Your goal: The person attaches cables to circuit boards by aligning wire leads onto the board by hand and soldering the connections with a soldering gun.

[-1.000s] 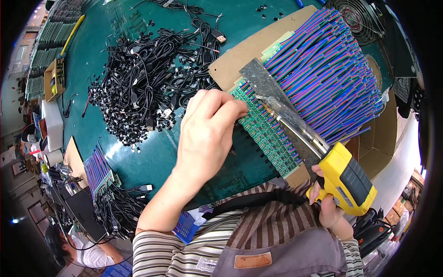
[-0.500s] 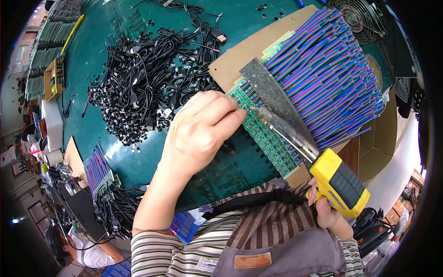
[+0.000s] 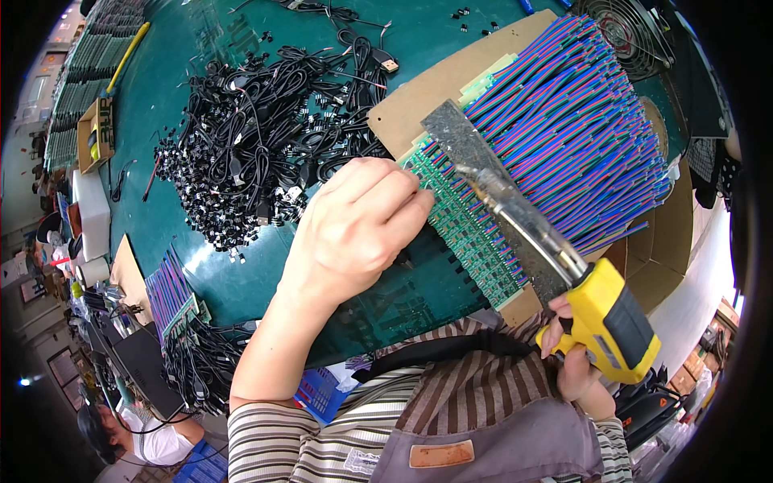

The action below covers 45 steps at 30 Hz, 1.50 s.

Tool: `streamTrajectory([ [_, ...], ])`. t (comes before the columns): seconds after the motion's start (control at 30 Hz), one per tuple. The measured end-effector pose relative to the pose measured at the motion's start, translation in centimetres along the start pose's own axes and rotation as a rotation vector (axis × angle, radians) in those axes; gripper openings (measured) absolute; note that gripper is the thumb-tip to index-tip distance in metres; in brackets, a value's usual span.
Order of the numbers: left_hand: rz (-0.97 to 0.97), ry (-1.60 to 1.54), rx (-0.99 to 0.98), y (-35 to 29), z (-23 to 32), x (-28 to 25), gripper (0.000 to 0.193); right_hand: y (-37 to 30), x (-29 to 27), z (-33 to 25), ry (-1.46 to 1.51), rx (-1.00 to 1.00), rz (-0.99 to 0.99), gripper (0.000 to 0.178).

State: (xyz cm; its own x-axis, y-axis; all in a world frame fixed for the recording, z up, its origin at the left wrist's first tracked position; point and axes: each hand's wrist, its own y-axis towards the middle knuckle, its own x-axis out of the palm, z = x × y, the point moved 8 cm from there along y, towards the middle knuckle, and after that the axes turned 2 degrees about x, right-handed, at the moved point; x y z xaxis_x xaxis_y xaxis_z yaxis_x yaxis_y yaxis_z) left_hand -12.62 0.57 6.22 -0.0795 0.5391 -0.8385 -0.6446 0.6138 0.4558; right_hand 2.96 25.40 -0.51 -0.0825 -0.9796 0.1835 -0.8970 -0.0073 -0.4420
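Head view: green circuit boards [image 3: 475, 251] lie beside the left grip [image 3: 354, 225].

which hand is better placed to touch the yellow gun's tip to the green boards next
Right, I'd judge: the right hand grips the yellow gun, whose tip is close to the green boards. The left hand is at their left edge, without the gun.

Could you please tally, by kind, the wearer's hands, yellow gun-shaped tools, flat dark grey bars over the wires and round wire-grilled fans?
Hands: 2 (left hand, right hand)
Yellow gun-shaped tool: 1
Flat dark grey bar: 1
Round wire-grilled fan: 1
Total: 5
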Motion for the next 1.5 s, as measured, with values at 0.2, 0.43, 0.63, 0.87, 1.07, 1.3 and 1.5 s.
streamTrajectory([
  [0.2, -0.002, 0.015, -0.001, -0.5, -0.1, -0.2, 0.025, 1.6, 3.4, -3.3, -0.258, -0.117, -0.013, 0.073],
  [0.43, -0.008, 0.062, 0.020, -0.6, 0.5, 0.2, 0.026, 2.0, 2.2, -2.5, -0.203, -0.096, -0.028, 0.075],
  [0.63, 0.049, 0.062, -0.006, -0.7, 0.3, -0.8, 0.026, 2.1, 2.8, -3.0, -0.220, -0.119, -0.028, 0.074],
  [0.87, 0.453, 0.614, -0.818, -4.8, -9.5, -6.7, 0.031, 2.3, 2.9, -3.2, -0.197, -0.128, -0.057, 0.073],
  [1.07, 0.499, 0.500, -0.885, -6.6, -13.0, -6.4, 0.023, 1.9, 2.9, -2.9, -0.202, -0.103, -0.070, 0.075],
  [1.3, 0.520, -0.130, -0.790, -4.2, -8.2, -6.2, 0.014, 1.7, 2.3, -2.3, -0.237, -0.009, -0.101, 0.081],
  [1.5, 0.132, -0.278, -0.626, -1.7, -2.5, -1.9, 0.012, 1.6, 2.8, -2.7, -0.225, -0.046, -0.092, 0.082],
])
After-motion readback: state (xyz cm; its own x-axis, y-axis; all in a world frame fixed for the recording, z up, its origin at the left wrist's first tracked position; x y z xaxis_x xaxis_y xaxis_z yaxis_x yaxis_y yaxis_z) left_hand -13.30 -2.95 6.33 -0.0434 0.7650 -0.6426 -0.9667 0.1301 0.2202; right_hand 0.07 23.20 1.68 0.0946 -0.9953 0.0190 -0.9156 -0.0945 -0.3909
